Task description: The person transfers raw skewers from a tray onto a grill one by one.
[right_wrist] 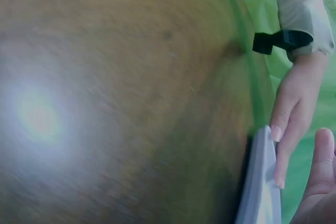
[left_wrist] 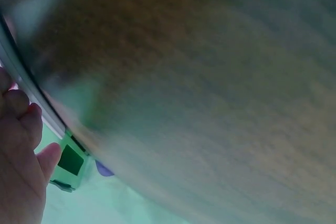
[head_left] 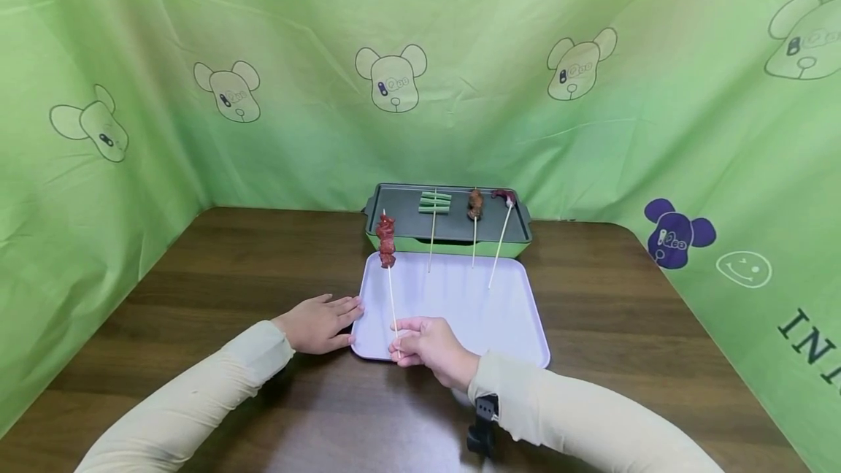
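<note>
With thumb and fingers my right hand [head_left: 434, 347] pinches the lower end of a wooden skewer of red meat chunks [head_left: 386, 243]. The stick points away from me, over the left part of a pale lilac tray [head_left: 453, 305], and the meat overlaps the tray's far left corner and the grill's front edge in the head view. Fairly straight fingers of my left hand [head_left: 318, 325] rest at the tray's left rim. In the right wrist view, the left hand [right_wrist: 298, 103] touches the tray's edge [right_wrist: 260, 177]; the skewer is out of sight there.
Behind the tray stands a green tabletop grill [head_left: 453, 247] with a dark plate. On it lie a green vegetable skewer [head_left: 434, 203], a brown meat skewer [head_left: 475, 204] and a dark red, tentacle-like skewer [head_left: 504, 196], sticks reaching over the tray. Green printed cloth [head_left: 460, 144] surrounds the wooden table [head_left: 263, 261].
</note>
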A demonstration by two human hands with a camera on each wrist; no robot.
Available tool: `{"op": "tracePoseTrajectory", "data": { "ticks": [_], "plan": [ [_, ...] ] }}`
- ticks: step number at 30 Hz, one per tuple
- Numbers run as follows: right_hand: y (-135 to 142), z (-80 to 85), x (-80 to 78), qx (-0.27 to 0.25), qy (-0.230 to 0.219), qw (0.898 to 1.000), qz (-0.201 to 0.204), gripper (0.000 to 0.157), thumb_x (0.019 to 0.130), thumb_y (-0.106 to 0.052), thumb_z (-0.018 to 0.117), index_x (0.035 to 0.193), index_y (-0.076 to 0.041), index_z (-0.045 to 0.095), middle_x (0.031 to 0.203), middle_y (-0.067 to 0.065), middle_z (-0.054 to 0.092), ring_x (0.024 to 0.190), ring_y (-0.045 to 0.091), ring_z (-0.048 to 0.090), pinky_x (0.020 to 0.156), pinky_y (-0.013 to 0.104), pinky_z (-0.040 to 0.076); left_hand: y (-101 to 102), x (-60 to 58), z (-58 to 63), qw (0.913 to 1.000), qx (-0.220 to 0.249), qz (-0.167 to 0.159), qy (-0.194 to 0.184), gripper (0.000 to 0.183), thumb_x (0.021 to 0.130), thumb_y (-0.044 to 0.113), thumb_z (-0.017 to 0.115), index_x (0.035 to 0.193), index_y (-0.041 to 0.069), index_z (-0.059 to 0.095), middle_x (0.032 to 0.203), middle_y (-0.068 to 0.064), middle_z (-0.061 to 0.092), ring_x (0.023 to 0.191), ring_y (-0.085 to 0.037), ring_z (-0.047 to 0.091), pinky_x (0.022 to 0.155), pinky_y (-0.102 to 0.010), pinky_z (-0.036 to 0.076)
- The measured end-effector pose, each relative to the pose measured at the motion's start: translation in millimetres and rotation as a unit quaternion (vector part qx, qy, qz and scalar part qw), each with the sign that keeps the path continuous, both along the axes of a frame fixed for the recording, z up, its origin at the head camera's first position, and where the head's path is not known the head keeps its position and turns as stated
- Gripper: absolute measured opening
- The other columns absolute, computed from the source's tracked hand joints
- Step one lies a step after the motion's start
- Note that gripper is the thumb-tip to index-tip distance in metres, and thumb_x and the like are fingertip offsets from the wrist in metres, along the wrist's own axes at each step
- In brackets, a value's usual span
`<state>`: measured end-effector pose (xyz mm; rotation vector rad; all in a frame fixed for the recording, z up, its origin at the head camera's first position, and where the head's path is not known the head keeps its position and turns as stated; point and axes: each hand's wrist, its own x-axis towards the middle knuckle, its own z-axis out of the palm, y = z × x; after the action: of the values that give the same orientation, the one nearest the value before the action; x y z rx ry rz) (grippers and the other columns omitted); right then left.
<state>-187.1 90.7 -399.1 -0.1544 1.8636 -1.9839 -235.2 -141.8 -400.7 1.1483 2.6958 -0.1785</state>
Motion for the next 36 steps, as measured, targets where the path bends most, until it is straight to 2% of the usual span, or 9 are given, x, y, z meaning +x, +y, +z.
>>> {"op": "tracePoseTrajectory", "data": {
  "ticks": [11,17,28,36],
  "plan": [
    [-13,15.1,-40.9,0.025,-0.014,0.998,-0.054,0.034,0.084,0.017,0.050,0.117,0.022,0.051,0.064,0.005,0.062,0.054,0.006,0.060,0.056,0.019,0.053,-5,0.2,-5.4,1.0000,0.003,0.000,0.000,0.057,0.100,0.039,0.045,0.144,0.002,0.042,0.150,-0.014,0.038,0.137,-0.027,0.036,0.108,-0.051,0.030],
    [-17,26.9,-61.6,0.007,-0.032,0.997,-0.071,0.033,0.087,0.016,0.050,0.120,0.022,0.050,0.063,0.005,0.061,0.054,0.007,0.060,0.055,0.018,0.052,-3,-3.0,-4.9,1.0000,0.001,-0.004,0.009,0.057,0.100,0.040,0.045,0.144,0.004,0.043,0.149,-0.012,0.038,0.137,-0.026,0.036,0.108,-0.051,0.030],
    [-21,37.5,-88.0,0.009,-0.027,0.995,-0.093,0.033,0.088,0.016,0.050,0.120,0.021,0.050,0.064,0.007,0.060,0.053,0.008,0.060,0.056,0.019,0.053,1,-5.8,-2.8,1.0000,-0.007,0.006,0.003,0.058,0.099,0.043,0.045,0.145,0.007,0.042,0.150,-0.010,0.037,0.138,-0.024,0.035,0.108,-0.050,0.029],
    [-20,50.6,-107.7,0.034,-0.046,0.991,-0.117,0.022,0.088,0.016,0.053,0.109,0.016,0.056,0.066,0.009,0.060,0.052,0.010,0.060,0.053,0.019,0.052,2,1.1,0.1,1.0000,-0.001,0.005,0.002,0.057,0.099,0.040,0.045,0.145,0.006,0.042,0.150,-0.011,0.038,0.137,-0.025,0.036,0.108,-0.050,0.030]
  ]
}}
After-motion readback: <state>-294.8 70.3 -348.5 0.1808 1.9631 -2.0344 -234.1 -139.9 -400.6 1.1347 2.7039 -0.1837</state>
